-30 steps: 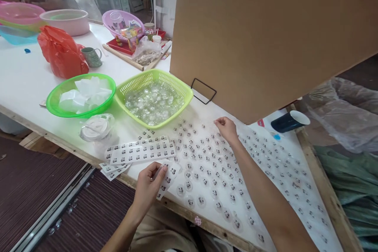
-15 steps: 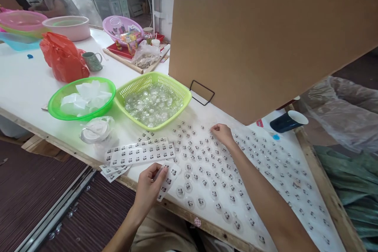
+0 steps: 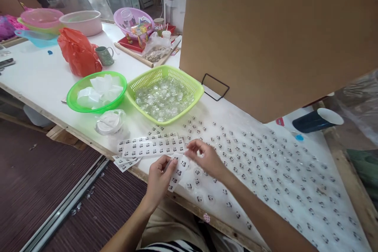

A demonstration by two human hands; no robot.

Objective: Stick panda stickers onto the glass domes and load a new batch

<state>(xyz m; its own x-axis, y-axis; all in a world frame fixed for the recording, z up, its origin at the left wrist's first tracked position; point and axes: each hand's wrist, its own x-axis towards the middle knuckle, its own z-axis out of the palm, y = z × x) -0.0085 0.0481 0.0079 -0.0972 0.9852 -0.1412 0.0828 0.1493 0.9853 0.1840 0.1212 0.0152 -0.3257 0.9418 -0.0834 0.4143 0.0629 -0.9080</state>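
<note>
My left hand (image 3: 159, 179) pinches a white sheet of panda stickers (image 3: 177, 173) between thumb and fingers, above the table's front edge. At the sheet's upper right corner, my right hand (image 3: 206, 160) has its thumb and forefinger brought together. Whatever lies between those fingertips is too small to make out. More panda sticker sheets (image 3: 151, 146) lie stacked left of my hands. Many clear round discs with panda stickers (image 3: 243, 165) spread over the table to the right. A yellow-green basket (image 3: 149, 80) of clear discs stands behind the sheets.
A large cardboard panel (image 3: 265, 39) rises at the back right, near a black wire frame (image 3: 217, 99). A dark cup (image 3: 308, 121) lies tipped at the right. Farther left are a green bowl (image 3: 72, 100), a red plastic bag (image 3: 78, 53) and a mug (image 3: 104, 56). Another person sits behind.
My right hand has come back from the discs at the far side to the sheet in my left hand. The view has shifted left, so the things on the table appear farther right.
</note>
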